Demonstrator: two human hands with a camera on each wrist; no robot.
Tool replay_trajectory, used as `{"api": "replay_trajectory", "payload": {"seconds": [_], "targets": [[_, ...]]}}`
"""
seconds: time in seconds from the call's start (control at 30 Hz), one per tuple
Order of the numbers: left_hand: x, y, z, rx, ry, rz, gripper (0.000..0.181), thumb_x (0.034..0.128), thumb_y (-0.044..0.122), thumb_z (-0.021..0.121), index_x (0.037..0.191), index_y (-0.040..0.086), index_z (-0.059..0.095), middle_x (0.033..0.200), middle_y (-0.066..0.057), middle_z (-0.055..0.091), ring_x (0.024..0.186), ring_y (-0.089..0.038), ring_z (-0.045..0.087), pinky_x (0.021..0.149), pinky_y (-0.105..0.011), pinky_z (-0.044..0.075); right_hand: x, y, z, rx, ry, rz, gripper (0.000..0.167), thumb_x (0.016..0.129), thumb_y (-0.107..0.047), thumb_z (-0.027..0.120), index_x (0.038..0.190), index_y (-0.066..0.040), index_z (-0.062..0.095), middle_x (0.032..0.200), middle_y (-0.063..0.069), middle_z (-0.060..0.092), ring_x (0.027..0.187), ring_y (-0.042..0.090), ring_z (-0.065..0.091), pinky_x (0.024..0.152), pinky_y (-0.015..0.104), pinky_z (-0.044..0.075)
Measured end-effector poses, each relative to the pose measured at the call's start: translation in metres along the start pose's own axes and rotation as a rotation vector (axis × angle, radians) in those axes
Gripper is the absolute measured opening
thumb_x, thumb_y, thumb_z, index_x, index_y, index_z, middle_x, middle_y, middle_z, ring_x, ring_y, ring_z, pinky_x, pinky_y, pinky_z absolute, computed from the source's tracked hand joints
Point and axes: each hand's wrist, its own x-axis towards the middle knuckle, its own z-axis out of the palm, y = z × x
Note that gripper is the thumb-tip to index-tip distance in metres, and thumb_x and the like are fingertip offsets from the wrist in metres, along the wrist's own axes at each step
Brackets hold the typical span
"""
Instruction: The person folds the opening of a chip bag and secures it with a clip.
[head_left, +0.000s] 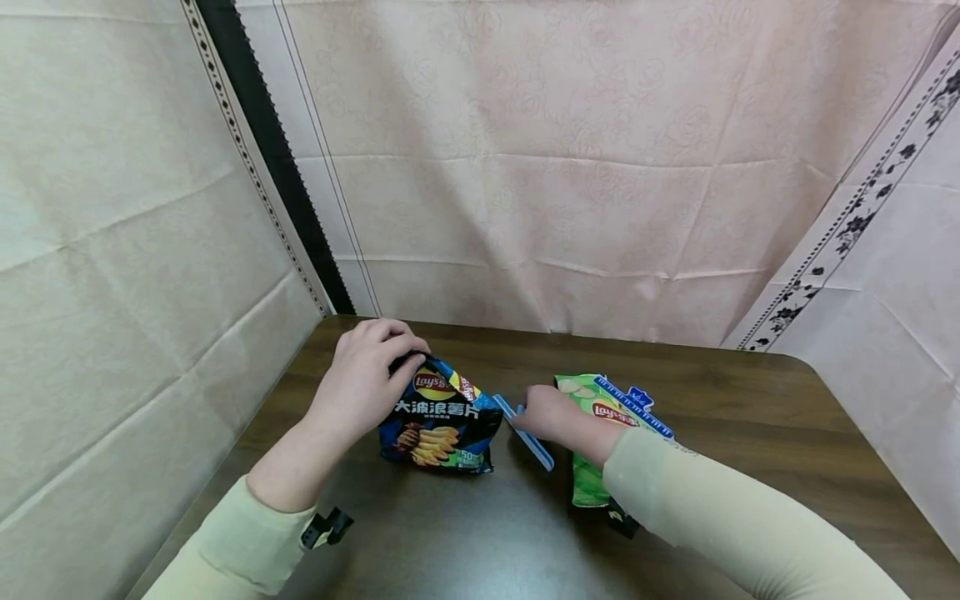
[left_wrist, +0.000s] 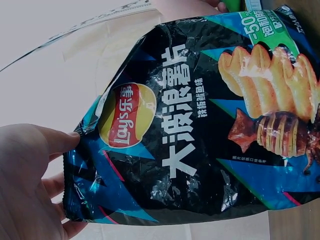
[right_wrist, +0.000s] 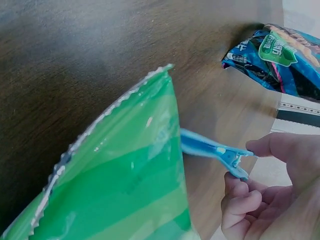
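Note:
My left hand [head_left: 360,387] pinches the top corner of a black and blue Lay's chip bag [head_left: 442,429], which stands upright on the table. In the left wrist view, the thumb lies on the front of the bag [left_wrist: 200,130] and the other fingers go behind its top edge. To the right, my right hand [head_left: 558,414] holds a light blue bag clip [head_left: 536,450] between thumb and fingers. The right wrist view shows the clip [right_wrist: 200,145] with its two arms spread at the hand's end. The clip's far part is hidden by a green chip bag.
A green Lay's chip bag [head_left: 588,483] stands behind my right forearm, with a dark blue clip [head_left: 637,408] across its top. The brown wooden table [head_left: 450,542] ends at pale cloth walls [head_left: 562,167] at the back and sides.

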Motion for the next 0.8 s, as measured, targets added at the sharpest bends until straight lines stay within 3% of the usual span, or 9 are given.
{"api": "replay_trajectory", "payload": {"seconds": [0.13, 0.27, 0.5, 0.8], "targets": [[0.0, 0.0, 0.0, 0.0, 0.001, 0.004, 0.011, 0.0962, 0.023, 0.067, 0.103, 0.021, 0.075, 0.113, -0.003, 0.062, 0.113, -0.031, 0.052, 0.099, -0.058, 0.035, -0.001, 0.0, -0.001, -0.031, 0.021, -0.021, 0.05, 0.091, -0.03, 0.071, 0.131, -0.003, 0.059, 0.104, 0.008, 0.065, 0.085, 0.02, 0.06, 0.081, 0.041, 0.054], [0.0, -0.001, 0.001, -0.002, 0.002, 0.005, 0.011, 0.0961, 0.023, 0.067, 0.103, 0.021, 0.075, 0.113, -0.003, 0.062, 0.113, -0.031, 0.052, 0.099, -0.058, 0.035, -0.002, 0.0, -0.003, -0.032, 0.048, -0.047, 0.041, 0.093, -0.028, 0.068, 0.127, -0.005, 0.06, 0.101, 0.007, 0.065, 0.083, 0.02, 0.06, 0.079, 0.04, 0.054], [0.0, -0.002, 0.001, -0.002, 0.002, 0.001, 0.011, 0.0964, 0.023, 0.066, 0.103, 0.021, 0.074, 0.113, -0.003, 0.062, 0.114, -0.031, 0.051, 0.098, -0.058, 0.035, -0.008, 0.003, -0.012, 0.076, 0.118, -0.128, 0.032, 0.097, -0.025, 0.063, 0.124, -0.007, 0.059, 0.096, 0.007, 0.063, 0.078, 0.02, 0.058, 0.068, 0.034, 0.053], [0.0, -0.003, 0.002, -0.001, 0.006, 0.006, 0.01, 0.0962, 0.022, 0.067, 0.103, 0.021, 0.074, 0.113, -0.003, 0.062, 0.114, -0.031, 0.051, 0.098, -0.058, 0.035, -0.024, 0.011, -0.024, 0.22, 0.196, -0.174, 0.032, 0.099, -0.024, 0.061, 0.127, -0.009, 0.057, 0.11, 0.01, 0.064, 0.089, 0.022, 0.059, 0.076, 0.036, 0.053]]}}
